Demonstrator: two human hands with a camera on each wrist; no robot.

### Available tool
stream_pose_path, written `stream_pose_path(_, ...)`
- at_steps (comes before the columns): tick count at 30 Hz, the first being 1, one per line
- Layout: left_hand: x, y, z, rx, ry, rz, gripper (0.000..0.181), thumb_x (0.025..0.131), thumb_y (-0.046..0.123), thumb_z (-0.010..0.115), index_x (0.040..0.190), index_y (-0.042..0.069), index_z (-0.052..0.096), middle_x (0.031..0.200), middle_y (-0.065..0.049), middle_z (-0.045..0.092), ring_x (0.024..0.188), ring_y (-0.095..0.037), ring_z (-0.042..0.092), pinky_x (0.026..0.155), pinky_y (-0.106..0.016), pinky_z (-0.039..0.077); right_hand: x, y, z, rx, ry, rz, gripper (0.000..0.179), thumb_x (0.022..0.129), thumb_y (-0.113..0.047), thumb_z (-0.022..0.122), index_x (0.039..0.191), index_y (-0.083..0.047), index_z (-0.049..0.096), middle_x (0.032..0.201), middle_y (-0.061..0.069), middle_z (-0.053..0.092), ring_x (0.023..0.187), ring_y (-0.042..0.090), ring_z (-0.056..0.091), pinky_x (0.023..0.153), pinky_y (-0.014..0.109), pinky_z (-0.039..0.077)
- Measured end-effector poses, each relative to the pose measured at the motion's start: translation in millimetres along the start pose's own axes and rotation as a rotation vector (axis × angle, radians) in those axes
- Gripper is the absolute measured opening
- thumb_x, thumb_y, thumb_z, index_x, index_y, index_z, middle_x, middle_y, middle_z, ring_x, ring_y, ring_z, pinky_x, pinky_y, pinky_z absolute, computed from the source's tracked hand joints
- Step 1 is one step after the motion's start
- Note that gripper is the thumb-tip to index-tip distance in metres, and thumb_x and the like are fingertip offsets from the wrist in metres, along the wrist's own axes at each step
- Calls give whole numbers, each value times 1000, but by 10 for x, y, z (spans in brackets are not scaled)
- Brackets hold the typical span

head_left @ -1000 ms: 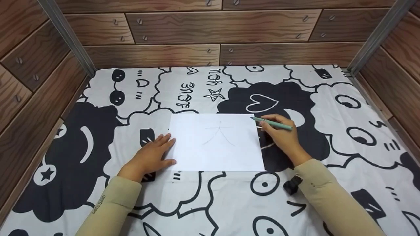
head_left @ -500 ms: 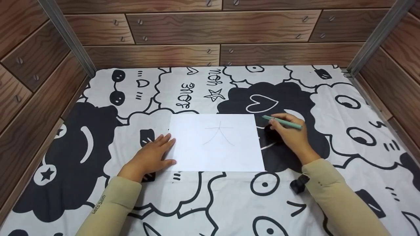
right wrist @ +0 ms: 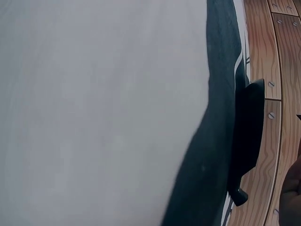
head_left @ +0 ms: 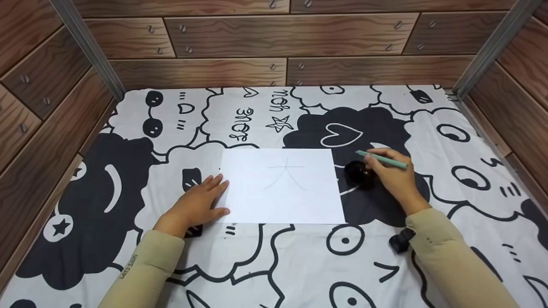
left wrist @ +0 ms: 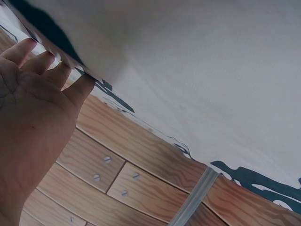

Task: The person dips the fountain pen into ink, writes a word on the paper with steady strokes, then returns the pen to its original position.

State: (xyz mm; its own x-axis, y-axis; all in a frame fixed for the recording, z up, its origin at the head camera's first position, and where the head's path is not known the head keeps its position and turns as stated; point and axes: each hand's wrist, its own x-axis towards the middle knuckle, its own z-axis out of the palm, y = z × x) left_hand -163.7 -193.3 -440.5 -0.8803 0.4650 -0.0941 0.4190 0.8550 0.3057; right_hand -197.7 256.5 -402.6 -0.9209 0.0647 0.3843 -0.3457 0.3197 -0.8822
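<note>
A white sheet of paper point(head_left: 252, 192) lies on the patterned cloth in the head view, with a thin-lined character of crossing strokes drawn on it. My left hand point(head_left: 197, 203) rests at the sheet's left edge, fingers extended and fingertips on the paper; the left wrist view shows the same hand point(left wrist: 42, 94) from the palm side. To the right of the sheet, my right hand point(head_left: 391, 175) pinches a light green pen point(head_left: 385, 160), its dark tip pointing left, off the paper. Only part of the right hand point(right wrist: 291, 193) shows in the right wrist view.
A glossy black object point(head_left: 358, 173) sits between the sheet and my right hand. A black-and-white cartoon cloth point(head_left: 299, 256) covers the table. Wood-plank-patterned walls point(head_left: 291, 36) with grey metal corner posts point(head_left: 87, 47) stand around it. A small black device point(head_left: 401, 241) is at my right cuff.
My right hand has moved right with the pen, away from the sheet's upper right corner, uncovering the black object. The left hand and the paper have stayed put.
</note>
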Motion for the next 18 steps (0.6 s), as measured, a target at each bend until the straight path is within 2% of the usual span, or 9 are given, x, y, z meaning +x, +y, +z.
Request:
stream_pose_path(12, 2, -5, 5, -9, 2, -7, 72, 90, 40, 63, 146, 5, 37, 153, -16, 27, 139, -39, 22, 108, -55, 24, 3, 53, -115, 14, 35, 8, 19, 85, 1, 68, 100, 13, 67, 83, 28, 66, 65, 10, 66, 59, 18, 52)
stream_pose_path(18, 4, 8, 14, -7, 3, -21, 72, 90, 40, 64, 146, 5, 37, 153, -15, 27, 140, -37, 21, 108, -56, 25, -4, 62, -164, -5, 39, 10, 19, 85, 0, 69, 100, 12, 67, 78, 20, 68, 66, 16, 67, 59, 17, 52)
